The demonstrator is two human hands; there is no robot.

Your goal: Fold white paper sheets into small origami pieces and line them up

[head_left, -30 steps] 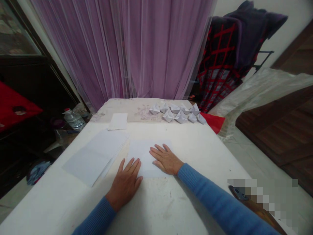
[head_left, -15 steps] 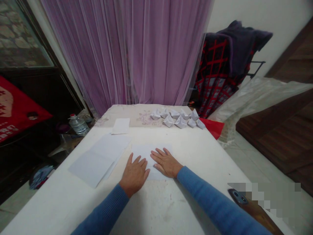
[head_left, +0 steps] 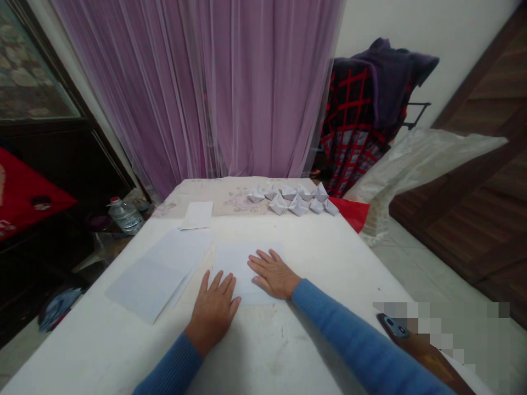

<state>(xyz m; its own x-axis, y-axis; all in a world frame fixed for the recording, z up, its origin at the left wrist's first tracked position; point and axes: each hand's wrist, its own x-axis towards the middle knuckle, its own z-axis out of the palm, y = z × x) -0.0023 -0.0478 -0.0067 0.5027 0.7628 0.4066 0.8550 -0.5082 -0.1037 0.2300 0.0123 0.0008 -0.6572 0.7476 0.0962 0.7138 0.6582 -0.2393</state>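
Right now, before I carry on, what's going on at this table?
A person has both bare hands on a white sheet: the right hand spread flat on it, the left hand at its left side. Larger papers lie to the left, with a smaller paper beyond. Folded paper pieces stand grouped at the table's far right.

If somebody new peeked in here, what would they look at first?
Probably the tall purple curtain hanging behind the far end of the white table. Next might be the bunch of little folded paper shapes at the table's far right, near something red. Closer in, the right hand lies spread on a white sheet, with the left hand at its near left corner.
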